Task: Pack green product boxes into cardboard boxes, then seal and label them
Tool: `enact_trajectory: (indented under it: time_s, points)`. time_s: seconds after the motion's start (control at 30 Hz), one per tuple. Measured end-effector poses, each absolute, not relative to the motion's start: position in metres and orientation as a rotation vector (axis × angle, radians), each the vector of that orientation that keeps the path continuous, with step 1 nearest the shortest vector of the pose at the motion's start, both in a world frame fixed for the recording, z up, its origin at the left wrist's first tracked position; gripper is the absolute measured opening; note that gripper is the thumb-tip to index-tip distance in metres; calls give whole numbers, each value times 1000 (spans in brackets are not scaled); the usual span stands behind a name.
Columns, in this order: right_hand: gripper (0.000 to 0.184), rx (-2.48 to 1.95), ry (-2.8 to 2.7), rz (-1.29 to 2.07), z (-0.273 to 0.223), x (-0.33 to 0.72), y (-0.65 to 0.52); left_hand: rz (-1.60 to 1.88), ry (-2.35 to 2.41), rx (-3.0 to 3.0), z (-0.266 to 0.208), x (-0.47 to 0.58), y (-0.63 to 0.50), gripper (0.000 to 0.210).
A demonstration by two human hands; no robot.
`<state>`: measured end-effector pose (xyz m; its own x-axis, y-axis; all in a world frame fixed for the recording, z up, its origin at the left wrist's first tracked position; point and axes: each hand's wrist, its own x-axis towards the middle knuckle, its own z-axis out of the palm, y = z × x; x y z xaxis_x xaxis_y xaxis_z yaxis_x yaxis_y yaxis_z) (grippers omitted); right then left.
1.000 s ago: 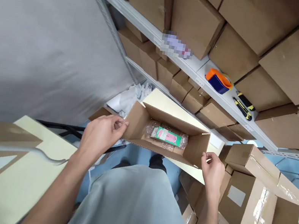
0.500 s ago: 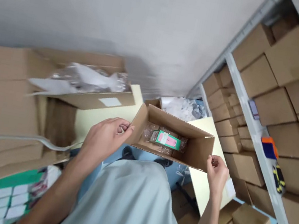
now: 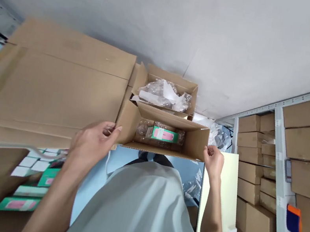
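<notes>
An open cardboard box (image 3: 195,142) hangs between my two hands in front of my body. My left hand (image 3: 94,137) pinches its left end wall at the top edge. With thumb and fingers closed, my right hand (image 3: 213,160) grips the right end wall. Inside the box lies a small green and pink package (image 3: 165,134), with clear bubble wrap (image 3: 143,129) around it. Just behind stands another open cardboard box (image 3: 191,87), filled with clear plastic wrap and white paper (image 3: 165,93).
A large flat cardboard carton (image 3: 57,91) lies at the left. Below it, several green and pink packages (image 3: 21,203) sit in a box. Shelves (image 3: 281,154) stacked with cartons stand at the right, with an orange and blue tool (image 3: 294,220) on the upright. A pale yellow board (image 3: 225,184) is beside my right arm.
My view has swung left, and the held box has moved left in it and now sits level. Both hands keep their hold on its ends.
</notes>
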<state>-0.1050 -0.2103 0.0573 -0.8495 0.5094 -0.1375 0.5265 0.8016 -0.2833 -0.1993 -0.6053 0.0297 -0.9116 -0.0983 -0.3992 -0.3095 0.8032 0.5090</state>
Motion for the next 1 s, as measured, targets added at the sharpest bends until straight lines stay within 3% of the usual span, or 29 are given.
enact_trajectory:
  time_s: [0.4,0.6,0.77,1.0]
  points:
    - [28,421,2768,-521,30,-194,-211,691,2591,-612,-3,-226,-615,35]
    - [47,313,2904,-674,64,-238,-205,899,2939,-416,21,-260,-594,52]
    - [29,-220,2870,-696,79,-334,-261,888,2875,-110,29,-324,-563,42]
    - [24,-585,2447,-278,5,-433,-381,582,2613,-5,-5,-390,-550,45]
